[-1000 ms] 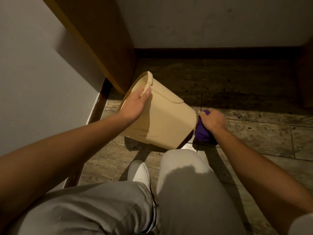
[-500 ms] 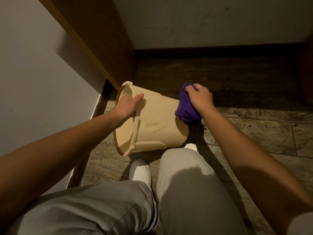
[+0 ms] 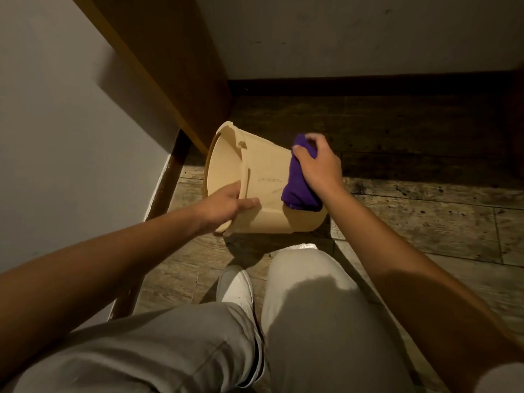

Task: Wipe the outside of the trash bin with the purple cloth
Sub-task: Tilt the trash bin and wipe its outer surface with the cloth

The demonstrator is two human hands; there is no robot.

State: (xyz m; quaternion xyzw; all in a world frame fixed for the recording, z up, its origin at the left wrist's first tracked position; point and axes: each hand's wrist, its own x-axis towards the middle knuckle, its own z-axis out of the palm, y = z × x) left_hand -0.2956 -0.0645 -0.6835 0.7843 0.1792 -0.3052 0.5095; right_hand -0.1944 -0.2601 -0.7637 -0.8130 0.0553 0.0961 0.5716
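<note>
A beige plastic trash bin (image 3: 265, 181) lies tipped on its side above the wooden floor, its open mouth facing left toward the wall. My left hand (image 3: 226, 205) grips the bin's rim at the lower edge, thumb across the outer wall. A bunched purple cloth (image 3: 297, 185) is pressed against the bin's outer side near its base, and my right hand (image 3: 319, 165) is closed on it from above. The bin's base is hidden behind the cloth and hand.
A white wall (image 3: 71, 131) and a slanted wooden panel (image 3: 170, 61) close in on the left, and a dark baseboard (image 3: 368, 86) runs along the back wall. My knees in light trousers (image 3: 306, 307) and a white shoe (image 3: 235, 287) lie just below the bin.
The bin has been turned so its mouth faces left. My left hand shifted down to the lower rim. My right hand moved the cloth from the floor side up onto the bin's wall.
</note>
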